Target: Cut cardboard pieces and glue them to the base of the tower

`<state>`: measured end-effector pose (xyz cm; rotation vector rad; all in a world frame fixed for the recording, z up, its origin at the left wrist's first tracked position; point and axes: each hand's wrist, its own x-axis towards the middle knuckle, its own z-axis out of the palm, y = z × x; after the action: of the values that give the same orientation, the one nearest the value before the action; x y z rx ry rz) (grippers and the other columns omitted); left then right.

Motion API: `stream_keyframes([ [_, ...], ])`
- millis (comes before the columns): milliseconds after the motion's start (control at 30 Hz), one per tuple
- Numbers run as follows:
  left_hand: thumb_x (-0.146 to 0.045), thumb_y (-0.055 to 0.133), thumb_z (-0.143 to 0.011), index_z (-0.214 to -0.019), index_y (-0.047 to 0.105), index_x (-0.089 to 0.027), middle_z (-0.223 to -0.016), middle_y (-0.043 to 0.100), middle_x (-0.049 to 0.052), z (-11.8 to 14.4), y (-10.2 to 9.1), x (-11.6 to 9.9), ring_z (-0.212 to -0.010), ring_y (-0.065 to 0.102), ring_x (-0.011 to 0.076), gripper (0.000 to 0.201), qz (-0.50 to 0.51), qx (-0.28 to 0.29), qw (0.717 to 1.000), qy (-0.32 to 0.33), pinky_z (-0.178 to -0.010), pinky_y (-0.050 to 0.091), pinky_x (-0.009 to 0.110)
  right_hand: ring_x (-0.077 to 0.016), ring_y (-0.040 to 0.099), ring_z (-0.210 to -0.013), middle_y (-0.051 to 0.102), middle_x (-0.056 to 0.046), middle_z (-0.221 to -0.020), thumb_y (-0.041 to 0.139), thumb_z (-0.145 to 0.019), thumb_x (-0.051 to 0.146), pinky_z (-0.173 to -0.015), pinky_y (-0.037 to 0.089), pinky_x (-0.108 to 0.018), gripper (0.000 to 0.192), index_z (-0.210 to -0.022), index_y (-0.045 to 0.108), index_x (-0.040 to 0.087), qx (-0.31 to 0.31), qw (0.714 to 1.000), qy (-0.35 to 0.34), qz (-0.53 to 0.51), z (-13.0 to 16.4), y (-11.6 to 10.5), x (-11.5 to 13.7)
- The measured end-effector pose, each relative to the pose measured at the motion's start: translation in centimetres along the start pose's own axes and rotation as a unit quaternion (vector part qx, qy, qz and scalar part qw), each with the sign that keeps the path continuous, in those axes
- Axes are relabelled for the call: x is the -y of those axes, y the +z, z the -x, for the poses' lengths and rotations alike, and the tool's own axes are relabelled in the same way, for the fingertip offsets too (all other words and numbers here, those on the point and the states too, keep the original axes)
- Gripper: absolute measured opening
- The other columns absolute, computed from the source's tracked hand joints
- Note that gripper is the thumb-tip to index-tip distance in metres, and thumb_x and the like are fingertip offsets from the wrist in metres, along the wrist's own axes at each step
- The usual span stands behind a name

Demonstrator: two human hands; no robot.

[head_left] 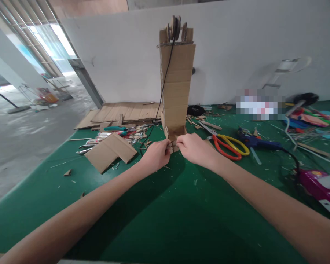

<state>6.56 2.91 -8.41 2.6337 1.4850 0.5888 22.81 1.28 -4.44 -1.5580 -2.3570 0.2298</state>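
The tall cardboard tower [177,84] stands built, and both hands, left hand [155,156] and right hand [194,148], pinch a small cardboard bit [173,145] at its foot, seemingly not stuck on yet.

Both forearms are bare up to the near edge of the view, with no sleeve visible on them. The left hand [156,156] and the right hand [194,148] wear no gloves. No ring, watch or bracelet can be seen on the fingers or wrists.
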Motion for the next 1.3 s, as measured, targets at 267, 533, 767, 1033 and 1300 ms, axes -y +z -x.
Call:
stream_keyframes([
  [267,-0.012,0.044,-0.076,-0.084,0.052,-0.019,-0.077,0.066,0.006,0.0,0.1,0.3,-0.071,0.063,0.0223,0.013,-0.007,0.006,1.000,0.000,-0.055,0.034,0.028,-0.0175,0.061,-0.061,0.066,-0.008,-0.074,0.041,-0.078,-0.003,-0.049,0.027,-0.029,0.029,-0.097,0.059,0.010,0.021,0.951,-0.188,0.245,1.2,0.3,-0.3],
  [533,-0.011,0.043,-0.078,-0.089,0.052,-0.018,-0.083,0.066,0.007,0.2,-0.2,-0.4,-0.078,0.063,0.0218,0.016,0.010,0.014,1.000,0.003,-0.060,0.038,0.029,-0.0208,0.064,-0.065,0.066,-0.011,-0.077,0.035,-0.083,-0.003,-0.048,0.034,-0.029,0.031,-0.106,0.054,0.006,-0.012,0.928,-0.223,0.297,1.3,2.6,-1.0],
  [767,-0.011,0.043,-0.080,-0.095,0.053,-0.017,-0.088,0.066,0.009,0.4,-0.6,-0.9,-0.083,0.063,0.0229,0.019,0.015,0.032,0.999,-0.022,-0.065,0.043,0.030,-0.0214,0.065,-0.066,0.068,-0.011,-0.078,0.032,-0.090,0.008,-0.052,0.035,-0.028,0.023,-0.103,0.052,0.011,-0.026,0.983,-0.047,0.175,1.3,4.0,0.1],
  [1033,-0.011,0.042,-0.082,-0.097,0.053,-0.016,-0.092,0.066,0.010,0.6,-0.4,-1.4,-0.086,0.063,0.0235,0.019,0.043,0.016,0.998,-0.033,-0.072,0.048,0.034,-0.0213,0.065,-0.068,0.070,-0.010,-0.080,0.029,-0.096,0.024,-0.053,0.031,-0.027,0.024,-0.103,0.050,0.015,-0.047,0.996,0.068,0.023,1.8,4.4,1.2],
  [1300,-0.028,0.044,-0.089,-0.127,0.036,-0.017,-0.115,0.059,0.012,0.9,-1.8,-2.4,-0.098,0.060,0.0197,0.041,0.117,-0.082,0.990,0.022,-0.081,0.050,0.032,-0.0215,0.062,-0.079,0.068,-0.009,-0.089,0.041,-0.089,0.022,-0.059,0.038,-0.028,0.020,-0.095,0.060,0.018,-0.199,0.979,0.011,0.055,2.9,-0.8,-4.2],
])
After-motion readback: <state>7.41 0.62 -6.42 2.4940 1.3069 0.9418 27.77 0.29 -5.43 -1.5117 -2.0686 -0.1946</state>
